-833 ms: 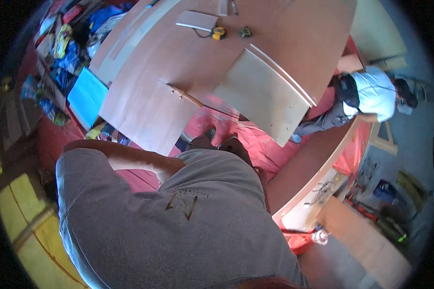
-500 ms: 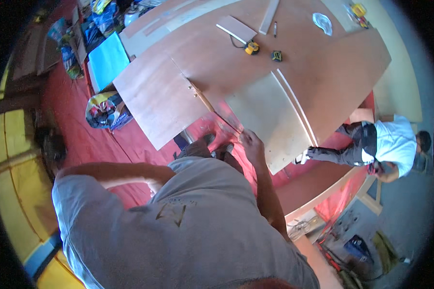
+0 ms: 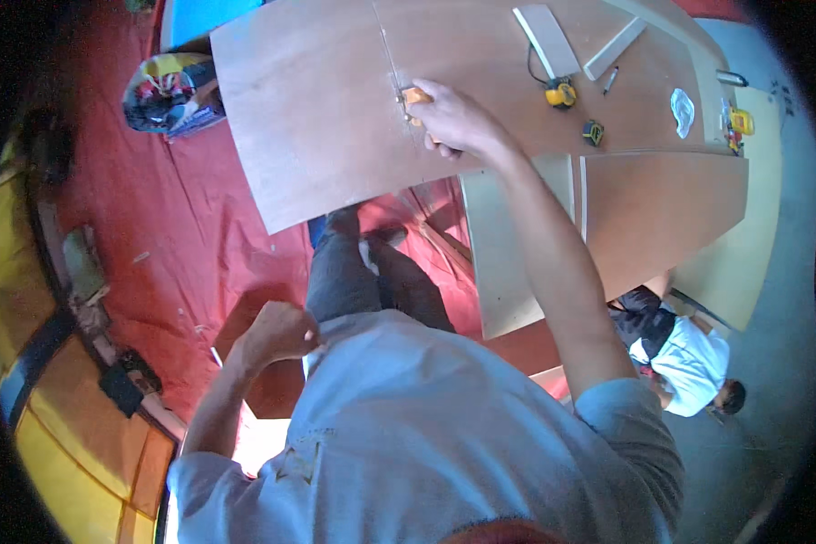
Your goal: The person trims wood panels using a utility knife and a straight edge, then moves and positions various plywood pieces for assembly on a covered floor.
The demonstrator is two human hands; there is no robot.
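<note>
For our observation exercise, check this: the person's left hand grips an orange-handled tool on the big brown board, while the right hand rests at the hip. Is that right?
Not quite: the hands are swapped. In the head view, the right hand grips the orange-handled tool on the big brown board, while the left hand rests at the hip.

A: What do you see beyond the sheet in front of you?

B: You see a yellow tape measure (image 3: 562, 92), a small black tape measure (image 3: 593, 133) and two pale wooden offcuts (image 3: 546, 40). A red floor covering (image 3: 168, 227) lies below; a seated person in a white shirt (image 3: 689, 363) is at lower right.
</note>
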